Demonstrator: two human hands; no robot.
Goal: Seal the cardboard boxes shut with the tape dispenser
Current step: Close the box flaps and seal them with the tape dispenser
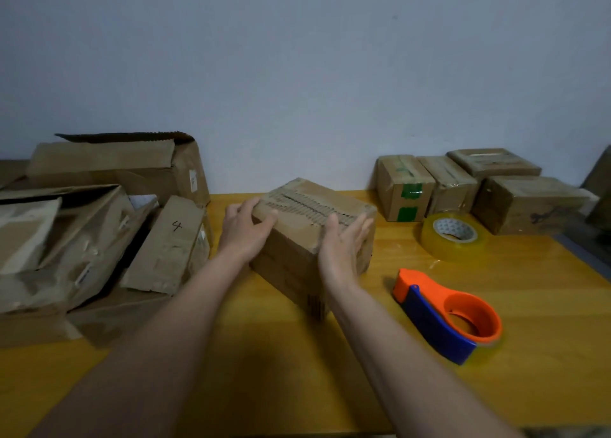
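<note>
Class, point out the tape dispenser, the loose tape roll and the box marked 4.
tape dispenser (429, 318): head view, blue side.
tape roll (439, 244): head view, yellowish outer wall.
box marked 4 (165, 252): head view, top face below the number.

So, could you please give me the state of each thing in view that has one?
Middle box: flaps closed, untaped, held.
Left hand: fingers over box's left top edge.
Right hand: flat against box's right side.
Tape dispenser: lying idle on table.
Spare tape roll: flat, unused.
Right boxes: taped shut.
Left boxes: open.
</note>
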